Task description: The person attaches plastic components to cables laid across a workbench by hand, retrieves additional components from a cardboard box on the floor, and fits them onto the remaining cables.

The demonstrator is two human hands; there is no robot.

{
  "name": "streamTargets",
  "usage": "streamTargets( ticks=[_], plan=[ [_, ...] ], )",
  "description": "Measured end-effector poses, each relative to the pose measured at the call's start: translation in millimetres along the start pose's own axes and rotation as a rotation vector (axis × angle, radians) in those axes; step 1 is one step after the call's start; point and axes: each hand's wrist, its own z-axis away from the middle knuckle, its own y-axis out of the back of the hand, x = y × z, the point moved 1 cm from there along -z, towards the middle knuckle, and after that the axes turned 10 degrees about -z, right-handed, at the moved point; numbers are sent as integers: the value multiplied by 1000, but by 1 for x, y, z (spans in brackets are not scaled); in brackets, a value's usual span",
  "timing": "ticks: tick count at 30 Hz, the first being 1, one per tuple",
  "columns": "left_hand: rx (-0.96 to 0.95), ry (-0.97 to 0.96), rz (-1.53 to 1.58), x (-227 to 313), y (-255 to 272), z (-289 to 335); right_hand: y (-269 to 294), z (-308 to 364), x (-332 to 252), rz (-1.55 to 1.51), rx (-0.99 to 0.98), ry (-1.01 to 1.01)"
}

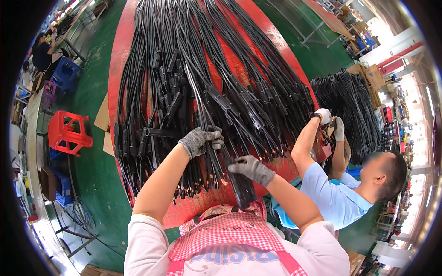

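Note:
My left hand [200,142], in a grey glove, is closed around a small bundle of black cables [212,163]. Their bare copper ends hang below it. Close by on the right, my gloved right hand [254,170] is closed with its fingertips at the upper end of a long, dark, flat piece [242,191], which hangs toward my apron; its exact kind is unclear. Many more black cables [177,23] fan out along the red table, with black tubular plastic housings [172,108] near their ends.
At my right, a co-worker in a light blue shirt [324,195] works with gloved hands [332,123] at the edge of the red table [175,215]. Beyond stands a large heap of black cables [352,110]. A red stool [70,133] is on the green floor at left.

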Motion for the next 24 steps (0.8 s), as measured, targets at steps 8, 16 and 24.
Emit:
streamTargets(
  ticks=[8,16,24],
  plan=[
    [493,-185,-297,18,30,60,9,-146,-57,159,213,184],
    [314,-232,138,42,44,93,32,-177,-150,364,356,137],
    [90,-144,32,27,42,57,43,-39,-55,-762,-41,-7]
  ],
)
